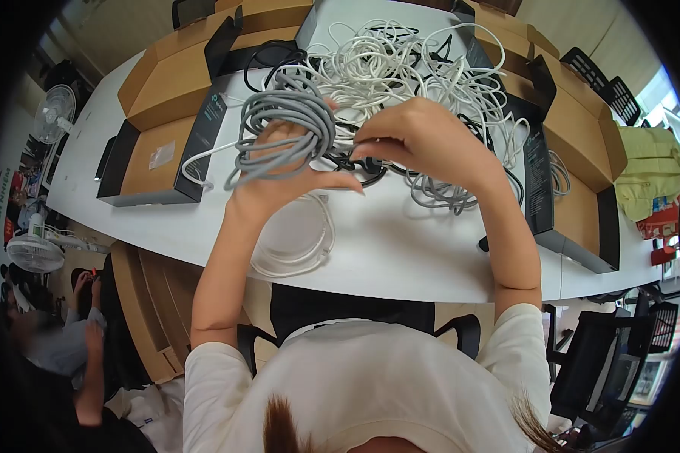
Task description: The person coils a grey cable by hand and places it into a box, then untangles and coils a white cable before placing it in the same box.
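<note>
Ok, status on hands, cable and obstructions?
Left hand holding gray cable coil. Right hand raised alongside, grip unclear. Tangled white cables beyond; nothing visibly blocking the coil.

Coiled cable [285, 124], left of centre: plain grey. Cable tangle [366, 64], top centre: mostly white, with black strands. Desk [400, 260] beneath: white. We note both boxes, left [147, 162] and right [582, 215]: black outside, brown inside. Our shirt [363, 370], bottom centre: off-white. Cloth [652, 164], right edge: yellow-green.
</note>
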Available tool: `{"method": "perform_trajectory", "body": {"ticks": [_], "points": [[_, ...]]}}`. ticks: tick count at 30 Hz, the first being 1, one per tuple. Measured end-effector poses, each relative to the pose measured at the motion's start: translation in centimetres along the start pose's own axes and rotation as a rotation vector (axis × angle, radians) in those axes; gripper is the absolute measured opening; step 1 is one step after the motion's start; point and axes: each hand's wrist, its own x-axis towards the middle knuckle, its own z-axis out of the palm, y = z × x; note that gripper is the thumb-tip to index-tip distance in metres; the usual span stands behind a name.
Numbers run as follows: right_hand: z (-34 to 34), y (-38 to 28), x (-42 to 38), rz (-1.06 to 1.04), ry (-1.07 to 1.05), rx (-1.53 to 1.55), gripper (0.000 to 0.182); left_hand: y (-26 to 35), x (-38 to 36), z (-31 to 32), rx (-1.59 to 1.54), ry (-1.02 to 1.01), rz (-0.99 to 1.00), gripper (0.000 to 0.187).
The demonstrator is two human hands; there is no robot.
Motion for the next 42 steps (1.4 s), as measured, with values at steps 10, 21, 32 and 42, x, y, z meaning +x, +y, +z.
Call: {"method": "perform_trajectory", "body": {"ticks": [10, 21, 32, 42], "points": [[-2.4, -0.8, -1.5, 0.214, -0.334, 0.399, 0.044, -4.7, -0.7, -2.1, 0.166, 0.002, -0.602, 0.029], [-5.8, 1.8, -1.2, 0.167, 0.15, 0.555, 0.021, -5.3, -2.8, -5.8, -1.118, -0.218, -0.933, 0.033], [1.1, 3.8, 1.0, 0.413, 0.25, 0.568, 0.019, -1.1, 2.6, -6.1, -2.625, 0.099, 0.24, 0.048], [2.3, -0.8, 0.9, 0.17, -0.086, 0.359, 0.015, 0.0, 4.4, -0.9, -0.89, 0.478, -0.174, 0.054]]}}
